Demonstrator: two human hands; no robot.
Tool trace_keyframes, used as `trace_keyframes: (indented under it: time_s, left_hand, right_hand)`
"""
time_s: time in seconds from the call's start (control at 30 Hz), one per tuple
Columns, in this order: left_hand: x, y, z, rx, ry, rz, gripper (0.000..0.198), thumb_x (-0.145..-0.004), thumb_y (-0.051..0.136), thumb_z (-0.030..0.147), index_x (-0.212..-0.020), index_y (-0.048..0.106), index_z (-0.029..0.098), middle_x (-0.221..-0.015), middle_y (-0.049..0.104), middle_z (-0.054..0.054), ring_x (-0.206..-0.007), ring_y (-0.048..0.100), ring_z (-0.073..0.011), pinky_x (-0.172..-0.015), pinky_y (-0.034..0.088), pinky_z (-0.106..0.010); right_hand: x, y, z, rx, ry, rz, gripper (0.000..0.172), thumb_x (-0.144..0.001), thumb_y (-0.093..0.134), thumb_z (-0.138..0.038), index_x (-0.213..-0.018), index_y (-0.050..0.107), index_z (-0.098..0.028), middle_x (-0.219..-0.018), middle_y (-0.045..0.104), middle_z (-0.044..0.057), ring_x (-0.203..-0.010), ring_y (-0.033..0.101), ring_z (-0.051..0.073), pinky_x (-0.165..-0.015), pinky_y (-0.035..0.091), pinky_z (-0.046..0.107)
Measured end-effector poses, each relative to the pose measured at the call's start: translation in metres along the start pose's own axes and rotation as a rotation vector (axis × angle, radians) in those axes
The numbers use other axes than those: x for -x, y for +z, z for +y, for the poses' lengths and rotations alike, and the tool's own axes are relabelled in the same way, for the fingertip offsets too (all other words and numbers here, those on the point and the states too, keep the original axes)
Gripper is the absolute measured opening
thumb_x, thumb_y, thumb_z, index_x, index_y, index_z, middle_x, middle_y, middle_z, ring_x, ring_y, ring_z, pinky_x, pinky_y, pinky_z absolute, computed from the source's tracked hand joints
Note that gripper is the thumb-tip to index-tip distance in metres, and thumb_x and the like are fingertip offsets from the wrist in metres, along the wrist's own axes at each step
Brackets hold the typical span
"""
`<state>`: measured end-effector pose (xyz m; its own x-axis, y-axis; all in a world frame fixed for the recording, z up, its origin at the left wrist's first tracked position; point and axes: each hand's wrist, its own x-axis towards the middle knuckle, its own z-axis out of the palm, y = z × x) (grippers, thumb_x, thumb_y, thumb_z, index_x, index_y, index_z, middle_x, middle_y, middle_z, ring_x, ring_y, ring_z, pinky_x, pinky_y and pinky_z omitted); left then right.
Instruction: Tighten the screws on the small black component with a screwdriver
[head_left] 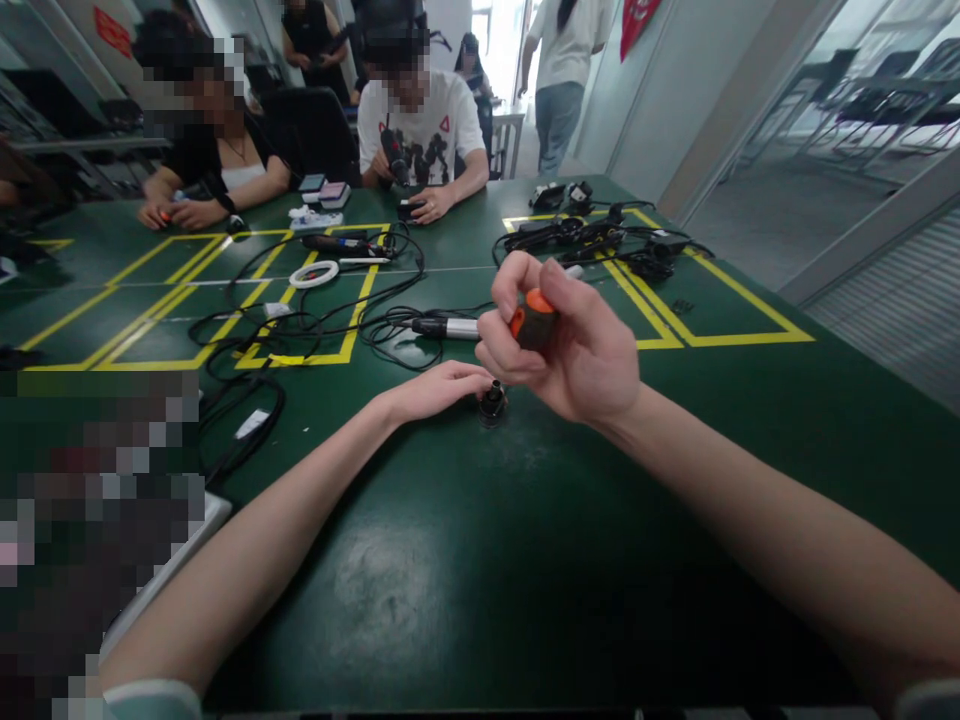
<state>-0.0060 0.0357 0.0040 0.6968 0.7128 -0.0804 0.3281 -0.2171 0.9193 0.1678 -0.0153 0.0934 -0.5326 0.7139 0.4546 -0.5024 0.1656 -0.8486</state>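
Observation:
My right hand (581, 345) is closed round a stubby orange-and-black screwdriver handle (534, 322), raised above the table with the handle's end towards me. Its shaft is hidden from view. Below and to the left, my left hand (439, 390) rests low over the green tabletop. Its fingertips grip the side of a small round black part (492, 403), which stands on the table with a narrow upright stub on top. Just behind my hands lies a silver-and-black electric screwdriver (446, 328) with its cable, partly hidden by my right hand.
Black cables (247, 330) sprawl across the left middle, around a white ring (314, 274). More dark tools and cables (585, 235) lie at the back right. Yellow tape (739, 340) marks areas on the table (600, 570). Two people sit opposite, one holding a power tool (395, 155).

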Motion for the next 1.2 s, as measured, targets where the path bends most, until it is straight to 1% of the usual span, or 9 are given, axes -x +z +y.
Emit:
trace_keyframes:
  time_s: [0.13,0.3,0.4,0.53,0.67,0.83,0.93,1.07,1.2]
  left_hand:
    - [0.0006,-0.0001,0.001,0.057,-0.005,-0.025,0.031,-0.095,0.059,0.043,-0.095,0.076,0.017,-0.105,0.077,-0.005,-0.106,0.067,-0.023,-0.103,0.052,-0.035]
    - [-0.002,-0.0004,0.0044,0.09,0.013,-0.059,0.029,-0.093,0.056,0.037,-0.095,0.075,0.015,-0.104,0.077,-0.006,-0.102,0.069,-0.0214,-0.102,0.052,-0.032]
    - [-0.0027,0.0001,0.0055,0.089,0.014,-0.074,0.031,-0.094,0.054,0.037,-0.096,0.076,0.015,-0.102,0.078,-0.005,-0.1,0.069,-0.021,-0.099,0.052,-0.031]
    - [-0.0023,0.0007,0.0044,0.1,0.028,-0.056,0.028,-0.092,0.056,0.035,-0.094,0.076,0.016,-0.102,0.078,-0.005,-0.1,0.069,-0.0214,-0.1,0.051,-0.032]
    - [-0.0022,0.0009,0.0023,0.126,0.034,-0.051,0.029,-0.094,0.056,0.036,-0.096,0.077,0.016,-0.099,0.079,-0.005,-0.097,0.07,-0.0216,-0.099,0.052,-0.033]
    - [-0.0028,0.0008,0.0029,0.111,0.027,-0.049,0.03,-0.094,0.057,0.035,-0.096,0.078,0.014,-0.102,0.08,-0.005,-0.099,0.07,-0.0206,-0.098,0.052,-0.03]
    - [-0.0027,0.0009,0.0039,0.102,0.019,-0.051,0.033,-0.095,0.055,0.037,-0.096,0.078,0.013,-0.103,0.08,-0.007,-0.1,0.07,-0.0221,-0.098,0.052,-0.032]
    - [-0.0025,0.0013,0.0035,0.133,0.013,-0.048,0.032,-0.094,0.058,0.037,-0.095,0.079,0.014,-0.103,0.081,-0.007,-0.1,0.071,-0.0219,-0.1,0.052,-0.033]
    - [-0.0028,0.001,0.0022,0.183,0.025,-0.005,0.027,-0.09,0.064,0.035,-0.096,0.081,0.015,-0.105,0.082,-0.006,-0.101,0.071,-0.0206,-0.099,0.052,-0.031]
  right_hand:
    - [-0.0028,-0.0002,-0.0008,0.074,-0.022,-0.039,0.049,-0.103,0.05,-0.064,-0.077,0.055,-0.023,-0.055,0.043,-0.007,-0.043,0.033,0.009,-0.041,0.033,0.023]
    - [-0.0052,-0.0064,-0.0027,0.047,0.029,-0.007,0.056,-0.1,0.05,-0.071,-0.07,0.049,-0.023,-0.052,0.03,-0.008,-0.042,0.022,0.008,-0.038,0.023,0.021]
    - [-0.0041,-0.0069,-0.0014,-0.003,-0.005,-0.002,0.05,-0.099,0.056,-0.068,-0.076,0.05,-0.024,-0.052,0.03,-0.01,-0.042,0.019,0.007,-0.039,0.021,0.021]
    - [-0.0036,-0.0028,0.0,-0.015,-0.034,0.037,0.036,-0.102,0.06,-0.054,-0.085,0.052,-0.024,-0.058,0.042,-0.009,-0.043,0.025,0.007,-0.043,0.024,0.02]
    - [-0.0067,-0.0014,-0.001,-0.008,-0.025,0.005,0.046,-0.104,0.058,-0.057,-0.077,0.056,-0.02,-0.063,0.047,-0.005,-0.048,0.036,0.007,-0.046,0.032,0.021]
    - [-0.0075,-0.0045,-0.001,-0.064,0.012,-0.016,0.054,-0.105,0.051,-0.061,-0.07,0.052,-0.02,-0.054,0.033,-0.008,-0.045,0.024,0.007,-0.042,0.022,0.02]
    - [-0.0053,-0.0048,0.0003,-0.047,0.008,0.011,0.052,-0.102,0.051,-0.065,-0.073,0.051,-0.022,-0.051,0.029,-0.009,-0.043,0.02,0.007,-0.041,0.021,0.02]
    - [-0.0044,-0.0017,0.0009,-0.045,0.012,0.072,0.036,-0.1,0.061,-0.053,-0.081,0.051,-0.023,-0.052,0.036,-0.01,-0.042,0.02,0.007,-0.042,0.022,0.019]
    - [-0.0073,0.002,-0.0013,-0.056,0.049,0.073,0.049,-0.103,0.056,-0.059,-0.074,0.049,-0.021,-0.055,0.043,-0.007,-0.043,0.029,0.007,-0.042,0.026,0.019]
